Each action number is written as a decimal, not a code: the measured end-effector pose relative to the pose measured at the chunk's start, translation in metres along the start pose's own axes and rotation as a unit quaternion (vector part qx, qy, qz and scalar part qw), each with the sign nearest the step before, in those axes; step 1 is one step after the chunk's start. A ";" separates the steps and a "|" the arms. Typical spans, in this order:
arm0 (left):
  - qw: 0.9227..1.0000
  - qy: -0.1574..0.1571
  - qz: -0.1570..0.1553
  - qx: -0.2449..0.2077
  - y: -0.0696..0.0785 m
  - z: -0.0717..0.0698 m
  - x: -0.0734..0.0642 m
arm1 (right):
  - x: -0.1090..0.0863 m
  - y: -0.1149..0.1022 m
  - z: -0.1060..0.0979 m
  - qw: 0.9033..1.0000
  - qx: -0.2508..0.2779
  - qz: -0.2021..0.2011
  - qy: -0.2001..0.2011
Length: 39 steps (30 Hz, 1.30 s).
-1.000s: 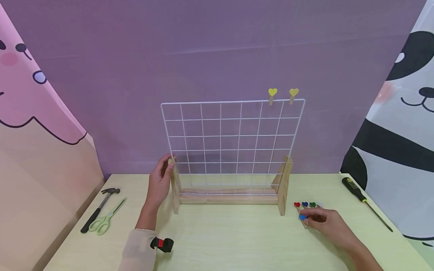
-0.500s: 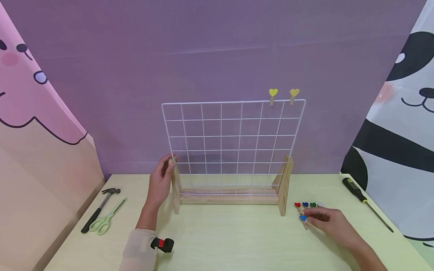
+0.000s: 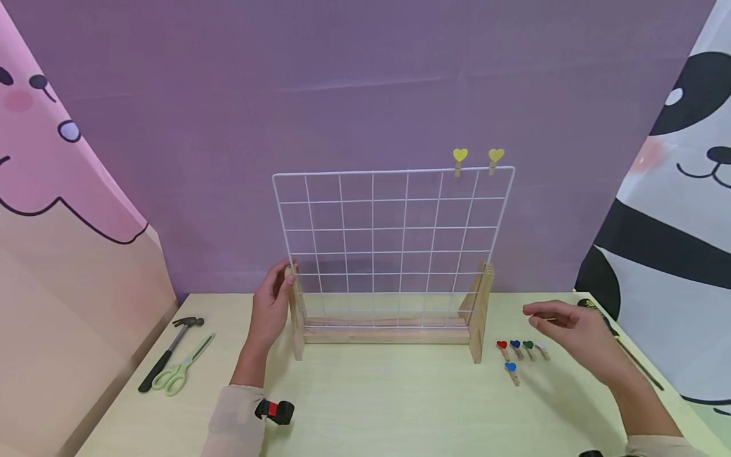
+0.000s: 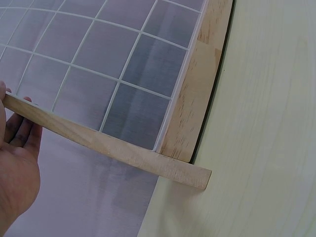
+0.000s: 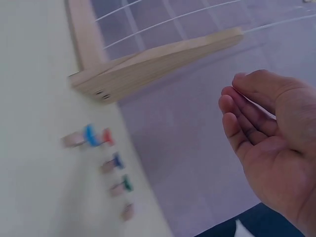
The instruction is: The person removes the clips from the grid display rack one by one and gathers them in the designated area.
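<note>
A white wire grid point(image 3: 388, 228) stands upright in a wooden stand point(image 3: 385, 335). My left hand point(image 3: 271, 308) grips the top of the stand's left upright, thumb in front; in the left wrist view the fingers point(image 4: 32, 138) show behind the wood. Two clothespins with yellow hearts point(image 3: 460, 155) are clipped to the grid's top wire at the right. My right hand point(image 3: 577, 333) hovers above the table, fingers loosely bent, with nothing visible in it. Left of it lie a light blue heart clothespin point(image 3: 511, 370) and a row with red point(image 3: 502, 346), dark blue point(image 3: 516, 346), green point(image 3: 528, 346) and whitish point(image 3: 541, 348) hearts.
A hammer point(image 3: 171, 355) and green-handled scissors point(image 3: 181, 369) lie on the table's left side. At the right, a screwdriver point(image 3: 638, 362) is partly covered by my right hand. A purple backdrop point(image 3: 365, 82) hangs behind the table point(image 3: 377, 406).
My right hand has let go of the light blue heart clothespin, which stays below the row, and has risen up and to the right. The left hand keeps its grip on the stand.
</note>
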<state>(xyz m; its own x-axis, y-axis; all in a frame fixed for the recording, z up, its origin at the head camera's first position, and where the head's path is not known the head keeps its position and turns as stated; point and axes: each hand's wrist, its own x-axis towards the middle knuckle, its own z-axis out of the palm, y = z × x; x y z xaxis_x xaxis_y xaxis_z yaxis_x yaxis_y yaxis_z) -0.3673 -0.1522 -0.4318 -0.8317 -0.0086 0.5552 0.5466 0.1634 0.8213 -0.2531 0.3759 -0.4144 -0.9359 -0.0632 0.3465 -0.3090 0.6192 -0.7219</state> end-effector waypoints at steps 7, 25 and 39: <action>1.000 -0.011 0.005 0.005 -0.001 -0.001 0.001 | 0.022 -0.040 -0.028 0.999 0.002 -0.018 0.031; 1.000 -0.009 0.003 0.005 -0.002 0.000 0.001 | 0.070 -0.113 -0.069 0.995 -0.023 -0.039 0.092; 1.000 -0.010 0.009 0.007 -0.004 -0.002 0.001 | 0.106 -0.164 -0.082 0.990 0.063 -0.081 0.095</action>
<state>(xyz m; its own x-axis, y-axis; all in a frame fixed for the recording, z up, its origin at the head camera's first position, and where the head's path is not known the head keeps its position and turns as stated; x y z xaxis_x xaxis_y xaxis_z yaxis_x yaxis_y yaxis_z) -0.3703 -0.1547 -0.4341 -0.8238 0.0134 0.5667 0.5598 0.1763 0.8096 -0.2881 0.3319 -0.2103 -0.8277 0.0030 0.5612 -0.4815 0.5099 -0.7128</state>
